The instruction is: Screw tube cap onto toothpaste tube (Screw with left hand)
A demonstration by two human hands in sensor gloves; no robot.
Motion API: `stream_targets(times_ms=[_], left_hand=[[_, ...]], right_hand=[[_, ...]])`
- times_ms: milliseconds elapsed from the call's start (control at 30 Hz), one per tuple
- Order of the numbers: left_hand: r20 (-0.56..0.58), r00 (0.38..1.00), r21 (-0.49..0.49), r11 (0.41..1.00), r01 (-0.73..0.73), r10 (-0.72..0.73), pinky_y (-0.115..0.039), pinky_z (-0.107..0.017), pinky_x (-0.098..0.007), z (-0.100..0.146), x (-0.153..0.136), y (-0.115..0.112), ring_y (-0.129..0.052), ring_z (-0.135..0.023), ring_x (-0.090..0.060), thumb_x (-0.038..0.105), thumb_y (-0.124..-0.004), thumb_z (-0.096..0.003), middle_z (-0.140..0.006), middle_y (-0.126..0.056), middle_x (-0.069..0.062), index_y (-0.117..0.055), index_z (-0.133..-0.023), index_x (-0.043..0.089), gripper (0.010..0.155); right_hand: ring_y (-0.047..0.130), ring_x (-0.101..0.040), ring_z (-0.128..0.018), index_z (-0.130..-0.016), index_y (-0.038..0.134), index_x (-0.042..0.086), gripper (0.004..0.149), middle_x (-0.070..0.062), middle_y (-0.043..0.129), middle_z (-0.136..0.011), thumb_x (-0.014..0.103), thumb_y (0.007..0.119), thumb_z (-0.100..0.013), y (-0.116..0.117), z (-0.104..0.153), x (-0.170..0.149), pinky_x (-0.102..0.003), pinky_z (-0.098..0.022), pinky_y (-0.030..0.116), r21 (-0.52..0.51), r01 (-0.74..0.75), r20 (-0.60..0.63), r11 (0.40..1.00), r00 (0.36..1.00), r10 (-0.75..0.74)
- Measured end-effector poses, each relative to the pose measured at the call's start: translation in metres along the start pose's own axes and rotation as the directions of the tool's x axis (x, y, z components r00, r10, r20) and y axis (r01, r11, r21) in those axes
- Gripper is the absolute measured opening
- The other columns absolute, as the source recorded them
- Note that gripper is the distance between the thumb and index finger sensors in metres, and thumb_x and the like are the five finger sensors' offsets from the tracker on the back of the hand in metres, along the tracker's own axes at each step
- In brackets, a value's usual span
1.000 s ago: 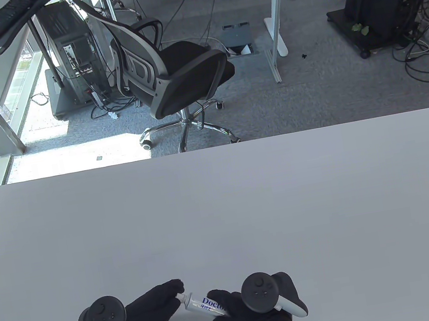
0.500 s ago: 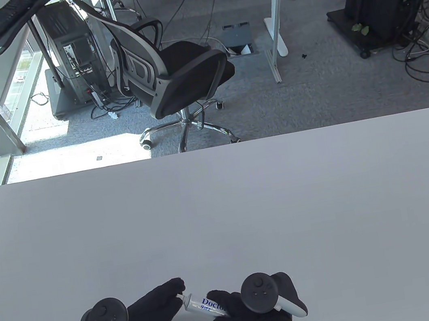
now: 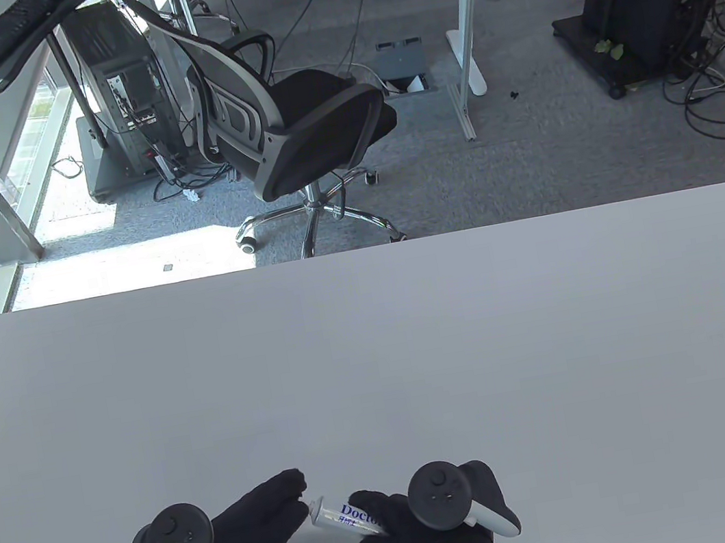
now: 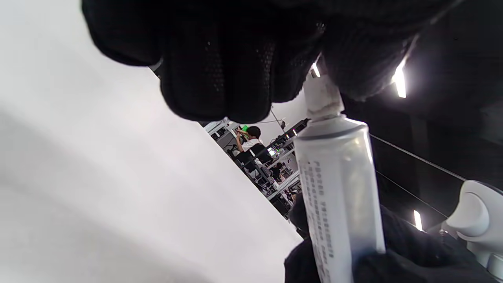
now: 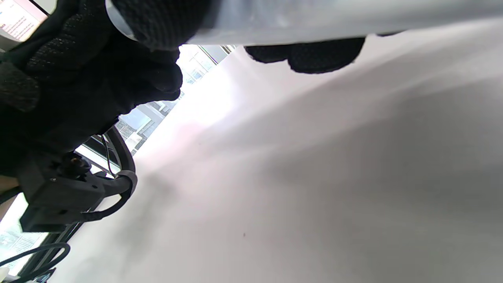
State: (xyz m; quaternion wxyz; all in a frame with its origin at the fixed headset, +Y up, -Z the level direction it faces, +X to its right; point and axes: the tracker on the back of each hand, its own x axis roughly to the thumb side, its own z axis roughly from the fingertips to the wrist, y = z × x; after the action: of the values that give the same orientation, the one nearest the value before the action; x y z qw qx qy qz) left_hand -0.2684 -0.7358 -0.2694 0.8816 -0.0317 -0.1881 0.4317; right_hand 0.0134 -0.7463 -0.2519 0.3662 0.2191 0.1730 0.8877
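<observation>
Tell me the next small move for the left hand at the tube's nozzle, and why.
Probably another small twist of the cap. The left hand fingertips close around the nozzle end of the toothpaste tube, which the right hand holds steady; the cap itself is hidden.

Left hand (image 3: pixel 240 538) shifted slightly over the last second: its tracker (image 3: pixel 171 536), which half a second back sat a touch further right and lower, ended a little left and higher, so the wrist rolled back. Fingertips (image 3: pixel 287 487) at the tube's nozzle end rose a shade up the table view and edged left, from beside the white tube cap (image 3: pixel 316 505) to just above and left of it. Slightly more of the white nozzle end showed between the left hand and the toothpaste tube (image 3: pixel 351 516) than before. Whether the cap itself turned could not be told from these views.
</observation>
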Motion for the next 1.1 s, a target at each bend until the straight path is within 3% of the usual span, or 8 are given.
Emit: stream_targets(times_ms=[100,233,367,467,667,867,933,1100], left_hand=[[0.022,1.0,-0.022,1.0,-0.014,0.015,-0.071,-0.063,-0.057,-0.0009,0.0018,0.0005,-0.097,-0.066,-0.026,0.049,-0.076,-0.0569,-0.082,-0.094,-0.005,-0.081,-0.097,0.023,0.049],[0.056,0.998,-0.045,0.999,0.003,-0.001,-0.069,-0.066,-0.057,-0.001,0.0062,0.001,-0.095,-0.073,-0.025,0.038,-0.078,-0.0565,-0.09,-0.091,-0.004,-0.076,-0.103,0.026,0.048],[0.011,1.0,-0.005,1.0,0.024,-0.024,-0.068,-0.065,-0.058,0.0008,0.0021,0.0004,-0.094,-0.074,-0.028,0.055,-0.075,-0.056,-0.091,-0.089,-0.007,-0.074,-0.105,0.022,0.059],[0.013,1.0,-0.022,1.0,0.021,-0.021,-0.07,-0.064,-0.057,0.0002,0.0021,-0.0001,-0.096,-0.068,-0.027,0.056,-0.074,-0.0562,-0.084,-0.093,-0.006,-0.08,-0.099,0.022,0.055],[0.072,0.997,-0.05,0.999,0.02,-0.016,-0.07,-0.066,-0.057,-0.0009,0.008,0.0003,-0.096,-0.072,-0.025,0.037,-0.078,-0.0559,-0.089,-0.091,-0.004,-0.076,-0.102,0.026,0.048],[0.014,0.994,-0.035,0.994,0.105,-0.105,-0.069,-0.064,-0.057,0.0002,0.0055,-0.0025,-0.094,-0.071,-0.028,0.058,-0.072,-0.0558,-0.088,-0.091,-0.007,-0.076,-0.103,0.022,0.059],[0.029,0.997,-0.041,0.997,0.071,-0.07,-0.071,-0.063,-0.057,-0.0009,0.007,-0.0027,-0.097,-0.065,-0.026,0.053,-0.073,-0.0563,-0.082,-0.094,-0.006,-0.081,-0.098,0.022,0.052],[0.069,0.997,-0.089,0.995,0.04,-0.034,-0.069,-0.066,-0.057,-0.002,0.0093,-0.002,-0.095,-0.074,-0.025,0.039,-0.077,-0.056,-0.09,-0.09,-0.004,-0.074,-0.105,0.026,0.051]], right_hand=[[0.068,-0.054,-0.083,-0.106,0.051,0.025,0.054,-0.024,0.063,-0.099,0.03,0.076,-0.058,0.0008,-0.0005,0.0003,-0.072,-0.059,0.058,0.007,-0.004,-0.001,1.0,1.0,0.004],[0.068,-0.054,-0.083,-0.106,0.051,0.025,0.054,-0.024,0.063,-0.099,0.03,0.076,-0.058,0.0008,-0.0002,0.0,-0.072,-0.059,0.058,0.008,0.0,-0.005,1.0,1.0,0.0],[0.068,-0.054,-0.083,-0.106,0.051,0.025,0.054,-0.024,0.063,-0.099,0.03,0.075,-0.058,-0.0001,0.0003,0.0001,-0.072,-0.059,0.058,0.003,0.005,-0.002,1.0,1.0,-0.005],[0.068,-0.054,-0.083,-0.106,0.051,0.025,0.054,-0.024,0.063,-0.099,0.03,0.075,-0.058,0.0006,-0.0003,0.0002,-0.072,-0.059,0.058,0.009,0.001,-0.001,1.0,1.0,-0.001],[0.068,-0.054,-0.083,-0.106,0.051,0.025,0.054,-0.024,0.063,-0.099,0.03,0.076,-0.058,0.0007,-0.0002,0.0003,-0.072,-0.059,0.058,0.013,0.0,-0.002,1.0,1.0,0.0],[0.068,-0.054,-0.083,-0.106,0.051,0.025,0.054,-0.024,0.063,-0.099,0.03,0.075,-0.058,0.0007,-0.0003,0.0006,-0.072,-0.059,0.058,0.013,0.005,0.001,1.0,1.0,-0.005],[0.069,-0.054,-0.083,-0.106,0.051,0.025,0.054,-0.025,0.063,-0.099,0.03,0.076,-0.058,0.0011,-0.0005,0.0006,-0.071,-0.059,0.059,0.015,0.008,0.0,1.0,1.0,-0.008],[0.069,-0.054,-0.083,-0.106,0.051,0.025,0.054,-0.024,0.063,-0.099,0.03,0.075,-0.058,0.0013,-0.0003,0.0007,-0.071,-0.059,0.059,0.017,0.009,-0.001,1.0,1.0,-0.009]])
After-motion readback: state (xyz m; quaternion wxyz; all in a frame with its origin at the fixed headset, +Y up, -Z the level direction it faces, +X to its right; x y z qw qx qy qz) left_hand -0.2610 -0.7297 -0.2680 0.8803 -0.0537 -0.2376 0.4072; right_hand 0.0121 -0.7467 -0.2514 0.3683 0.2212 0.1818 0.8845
